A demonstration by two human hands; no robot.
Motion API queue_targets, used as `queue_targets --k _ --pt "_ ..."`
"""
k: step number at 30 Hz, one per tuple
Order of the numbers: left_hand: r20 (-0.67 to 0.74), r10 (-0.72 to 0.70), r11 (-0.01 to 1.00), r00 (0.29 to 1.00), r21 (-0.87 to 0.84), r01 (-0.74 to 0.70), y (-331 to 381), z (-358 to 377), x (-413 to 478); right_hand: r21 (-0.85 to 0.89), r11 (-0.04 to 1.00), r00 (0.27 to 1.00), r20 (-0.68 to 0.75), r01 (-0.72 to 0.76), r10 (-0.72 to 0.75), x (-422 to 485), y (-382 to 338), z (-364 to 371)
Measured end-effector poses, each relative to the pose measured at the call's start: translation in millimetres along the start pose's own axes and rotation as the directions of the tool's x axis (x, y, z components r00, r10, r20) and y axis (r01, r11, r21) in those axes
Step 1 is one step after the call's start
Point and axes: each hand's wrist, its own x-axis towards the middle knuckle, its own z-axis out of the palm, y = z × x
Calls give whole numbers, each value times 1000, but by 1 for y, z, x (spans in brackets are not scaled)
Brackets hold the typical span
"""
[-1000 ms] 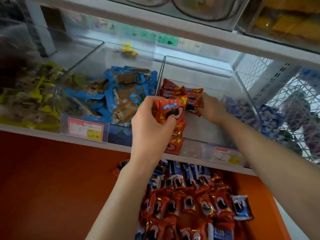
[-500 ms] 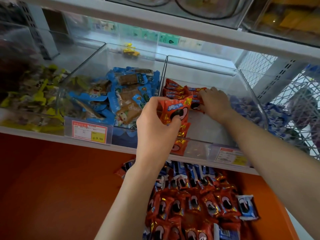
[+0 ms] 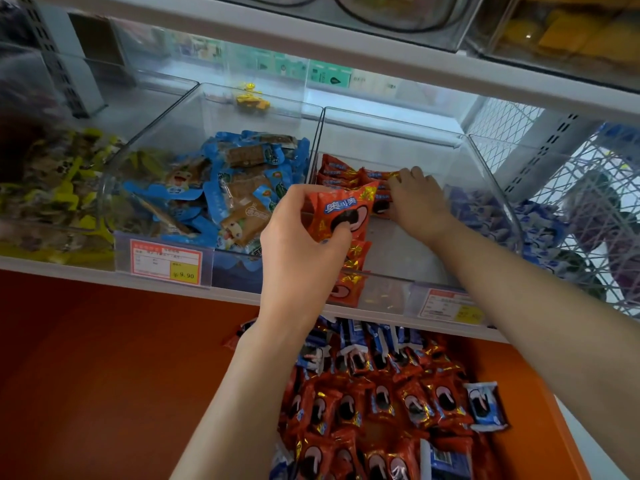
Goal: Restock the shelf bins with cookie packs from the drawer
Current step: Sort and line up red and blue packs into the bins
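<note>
At the right clear bin, the left hand grips 1 red cookie pack; the right hand, fingers extended, presses the far row of packs.

price label reading 9.90, cookie pack marked 奥利奥

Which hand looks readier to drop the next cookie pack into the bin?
Left. The left hand grips a red cookie pack at the front of the clear bin; the right hand rests on packs stacked inside.
</note>
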Motion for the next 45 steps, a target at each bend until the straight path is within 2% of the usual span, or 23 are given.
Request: queue_targets --k 3,5,8,10,11,12,13,15,18,22,26,30,33,36,41,45 --pt "20 25 999 999 20 -25 3 2 -1 206 978 998 -41 -36 45 -13 -3 -6" --pt "42 26 999 999 41 -28 3 4 -2 488 873 989 -110 -30 95 -27 -6 -15" --pt "84 33 997 996 70 -38 2 9 -5 862 506 968 -147 24 203 -57 -14 -34" --pt "110 43 994 993 98 -54 2 13 -7 973 229 976 -67 18 209 -81 -21 -49" --pt "119 48 992 992 112 -61 1 14 -8 992 123 983 -29 6 181 -92 -22 -55" --pt "126 50 990 991 121 -65 1 15 -9 998 64 990 -8 -1 138 -103 -22 -59" --pt "132 49 990 990 127 -66 1 16 -10 998 57 996 -3 -2 90 -114 -21 -63" --pt "148 40 989 988 134 -60 -1 16 -11 994 111 1000 -12 11 6 -132 -19 -68" --pt "169 38 988 985 140 -63 -2 16 -13 996 93 999 -12 17 -50 -146 -17 -68" --pt "189 47 987 981 140 -75 -4 17 -17 991 125 999 -44 43 11 -149 -12 -70" --pt "194 37 984 980 164 -69 -8 16 -17 984 171 999 -51 52 -14 -150 -13 -73" --pt "229 105 924 968 338 -180 -15 11 -17 977 205 985 -89 58 146 -143 -9 -71" --pt "278 127 805 952 532 -263 -20 11 -19 941 338 956 -87 -12 279 -127 1 -59" --pt "310 165 681 936 651 -335 -22 15 -24 849 517 953 -56 -112 299 -104 13 -39" --pt "263 254 657 931 659 -366 -25 21 -26 726 676 971 -54 -123 234 -67 18 -16" --pt "270 272 647 924 660 -383 -27 22 -26 680 715 981 34 -164 194 -45 18 -7"
